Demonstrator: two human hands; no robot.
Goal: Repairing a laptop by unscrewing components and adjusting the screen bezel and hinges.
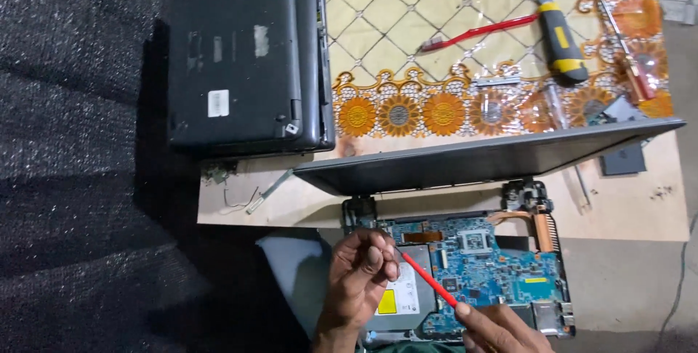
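Observation:
An opened laptop (502, 266) lies at the bottom centre with its blue circuit board (494, 269) bare and its dark lid (480, 157) tilted up behind. My left hand (360, 273) hovers over the board's left side, fingers pinched together near the metal tip of a thin red screwdriver (429, 280). My right hand (502, 327) grips the screwdriver's lower end at the bottom edge of the view. A silver optical drive (407, 298) with a yellow sticker sits under my left hand.
A closed black laptop (243, 55) lies upside down at the upper left. On the patterned cloth (407, 40) rest a red brush (476, 31), a yellow-and-black utility knife (558, 33) and a screwdriver (629, 62). A pale board (625, 207) lies under the work. Dark fabric (73, 142) covers the left.

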